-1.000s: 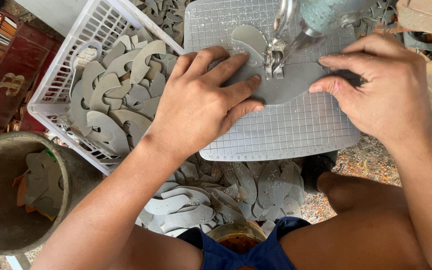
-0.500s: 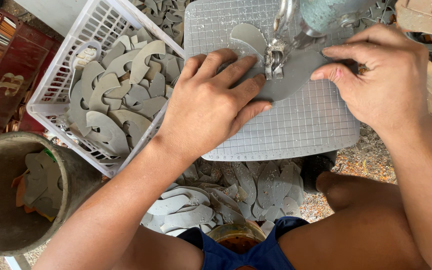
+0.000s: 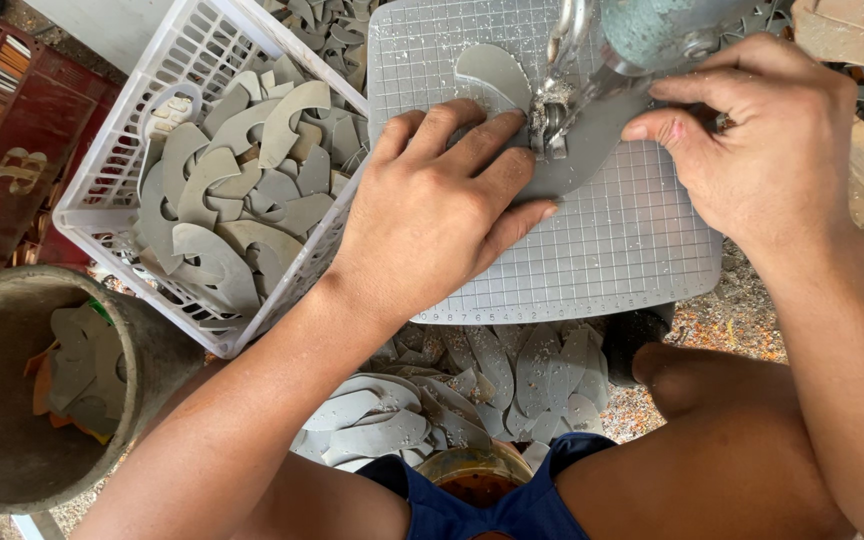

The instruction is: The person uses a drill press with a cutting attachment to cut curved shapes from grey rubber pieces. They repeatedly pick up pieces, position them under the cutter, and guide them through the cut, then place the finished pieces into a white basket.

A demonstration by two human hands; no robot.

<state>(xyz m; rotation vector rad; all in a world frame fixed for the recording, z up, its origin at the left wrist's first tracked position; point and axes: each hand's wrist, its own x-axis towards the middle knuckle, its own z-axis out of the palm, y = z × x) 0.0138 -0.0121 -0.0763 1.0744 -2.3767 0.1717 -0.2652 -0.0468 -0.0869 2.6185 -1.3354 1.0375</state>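
We press a flat grey cut-out (image 3: 572, 150) against the gridded cutting mat (image 3: 612, 250), under the machine's metal foot (image 3: 552, 115).

Our left hand (image 3: 437, 205) lies spread, palm down on the smooth, curved sheet; our right hand (image 3: 762, 150) pins its far edge with fingertips. The piece's long axis runs diagonally, its rounded tip pointing up-left. Similar matte crescents fill the white lattice basket (image 3: 102, 215).

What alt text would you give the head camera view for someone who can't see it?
Two bare hands, left hand and right hand, press a flat grey piece on a gridded cutting table under a machine blade. A white basket of grey cut-outs sits left.
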